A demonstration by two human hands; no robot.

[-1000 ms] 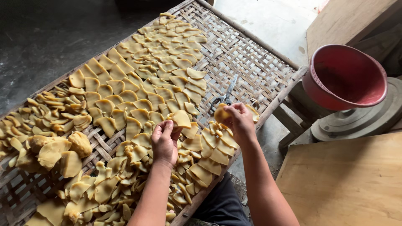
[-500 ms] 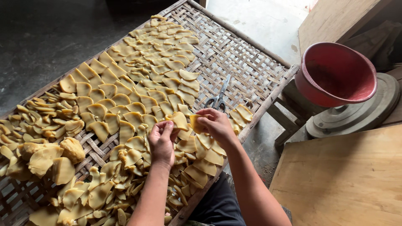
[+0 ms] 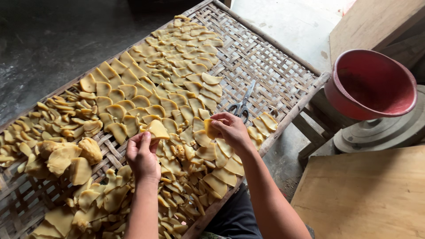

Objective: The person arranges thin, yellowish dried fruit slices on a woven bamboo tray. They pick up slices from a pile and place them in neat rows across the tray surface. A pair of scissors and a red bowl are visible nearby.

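Left hand (image 3: pixel 142 156) up over the woven bamboo rack (image 3: pixel 265 66), fingers pinching a thin yellow slice (image 3: pixel 157 129) by its lower edge. Right hand (image 3: pixel 230 130) just beside it, fingers clenched on a smaller yellow piece (image 3: pixel 210 129). Rows of laid-out slices (image 3: pixel 168 75) across the rack's far half, a loose heap of slices (image 3: pixel 195 177) under both hands. Scissors (image 3: pixel 241 105) lying near the right hand, red bucket (image 3: pixel 369 84) off the rack's edge.

slices (image 3: pixel 133 90): pale golden yellow | woven tray (image 3: pixel 261 62): tan-grey strips in open lattice weave | scissors (image 3: pixel 241 104): silver blades, dark grey handles | basin (image 3: pixel 369 84): red, far right | board (image 3: pixel 367 194): light brown wood | floor (image 3: pixel 48 40): dark grey
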